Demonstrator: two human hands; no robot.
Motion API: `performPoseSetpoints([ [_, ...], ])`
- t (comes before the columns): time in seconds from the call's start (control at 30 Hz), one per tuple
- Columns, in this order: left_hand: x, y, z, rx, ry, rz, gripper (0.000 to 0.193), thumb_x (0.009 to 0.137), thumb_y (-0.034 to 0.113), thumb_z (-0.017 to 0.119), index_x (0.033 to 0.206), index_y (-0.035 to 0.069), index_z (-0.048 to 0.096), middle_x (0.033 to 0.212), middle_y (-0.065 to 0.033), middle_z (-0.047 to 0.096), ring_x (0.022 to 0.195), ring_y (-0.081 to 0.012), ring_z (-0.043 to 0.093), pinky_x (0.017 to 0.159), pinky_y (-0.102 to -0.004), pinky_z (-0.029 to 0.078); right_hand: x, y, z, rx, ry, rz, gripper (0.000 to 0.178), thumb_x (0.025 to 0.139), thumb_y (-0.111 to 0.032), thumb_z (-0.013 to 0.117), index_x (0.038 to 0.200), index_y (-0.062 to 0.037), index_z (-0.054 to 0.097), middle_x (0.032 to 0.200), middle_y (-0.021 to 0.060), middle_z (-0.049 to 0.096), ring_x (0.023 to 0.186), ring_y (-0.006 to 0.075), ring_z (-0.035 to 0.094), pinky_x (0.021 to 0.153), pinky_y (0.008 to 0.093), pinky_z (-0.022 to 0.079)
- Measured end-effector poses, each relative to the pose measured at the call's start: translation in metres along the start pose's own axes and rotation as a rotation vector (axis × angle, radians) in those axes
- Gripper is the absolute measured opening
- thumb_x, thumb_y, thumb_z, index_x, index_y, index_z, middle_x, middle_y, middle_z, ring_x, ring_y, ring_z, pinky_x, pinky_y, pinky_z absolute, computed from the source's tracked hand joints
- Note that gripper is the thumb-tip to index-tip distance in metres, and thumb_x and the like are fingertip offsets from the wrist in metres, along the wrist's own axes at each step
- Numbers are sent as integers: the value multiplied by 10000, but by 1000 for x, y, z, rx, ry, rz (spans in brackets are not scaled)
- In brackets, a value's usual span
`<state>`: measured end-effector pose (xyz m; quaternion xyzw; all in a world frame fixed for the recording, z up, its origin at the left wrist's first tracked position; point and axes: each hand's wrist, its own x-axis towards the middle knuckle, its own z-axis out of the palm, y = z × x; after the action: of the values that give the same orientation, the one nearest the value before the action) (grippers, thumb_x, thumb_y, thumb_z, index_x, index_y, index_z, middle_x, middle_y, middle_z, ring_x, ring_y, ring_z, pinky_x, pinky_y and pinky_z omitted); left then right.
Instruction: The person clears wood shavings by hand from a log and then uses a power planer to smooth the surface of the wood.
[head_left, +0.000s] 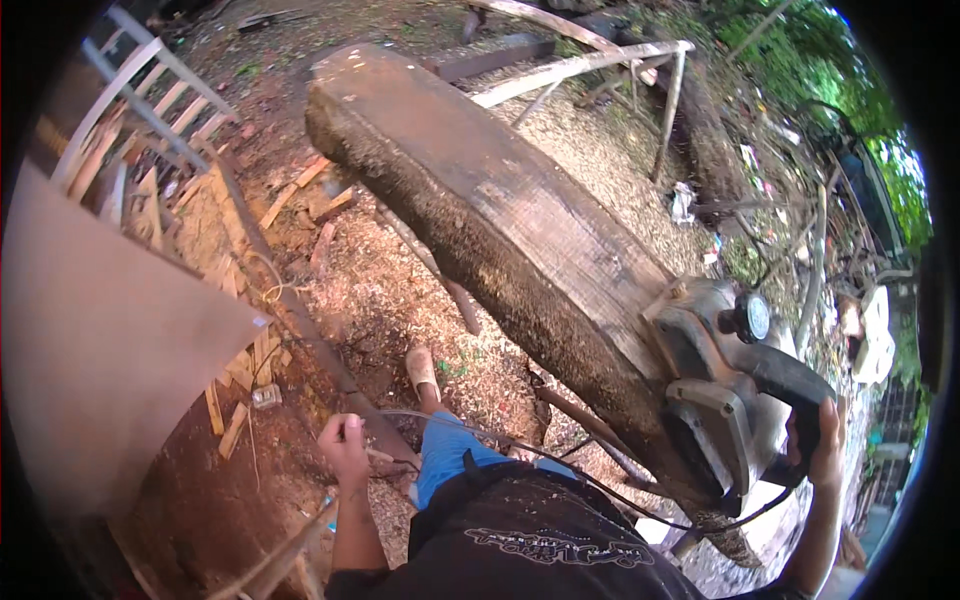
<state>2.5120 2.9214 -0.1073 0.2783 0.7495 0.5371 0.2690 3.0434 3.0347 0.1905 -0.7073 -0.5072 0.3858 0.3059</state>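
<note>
At the right, my right hand (826, 445) is wrapped round the rear handle of an electric hand planer (712, 375). The planer's worn grey body, with a round black knob at its front, rests on the near end of a thick wooden beam (480, 180). The beam's top is partly smooth and pale brown; its side is rough and dark. Off to the left, away from the beam, my left hand (345, 448) is closed on the dark power cord (480, 432), which runs across my front to the planer. Its fingers partly hide the grip.
Poles (460, 300) prop the beam from below. Wood shavings and scraps cover the ground. At left stand a large pale panel (130, 340) and a light frame (150, 70). A pole rail (580, 70) stands beyond the beam, with litter and branches at right.
</note>
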Motion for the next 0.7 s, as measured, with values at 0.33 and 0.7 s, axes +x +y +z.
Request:
performPoseSetpoints([
  [0.33, 118, -4, -13, -34, 69, -23, 284, 911, 213, 522, 696, 29, 506, 599, 25, 444, 516, -40, 377, 451, -227, 271, 145, -189, 201, -193, -188, -117, 485, 913, -501, 412, 868, -31, 518, 539, 32, 492, 374, 101, 445, 374, 223, 358],
  [0.7, 153, 8, -87, -57, 396, -161, 303, 902, 203, 514, 658, 32, 454, 612, 15, 434, 537, -66, 357, 481, -243, 284, 348, -414, 481, -288, -498, -611, 457, 871, -536, 378, 891, -142, 608, 830, 88, 539, 676, 171, 501, 597, 293, 413],
])
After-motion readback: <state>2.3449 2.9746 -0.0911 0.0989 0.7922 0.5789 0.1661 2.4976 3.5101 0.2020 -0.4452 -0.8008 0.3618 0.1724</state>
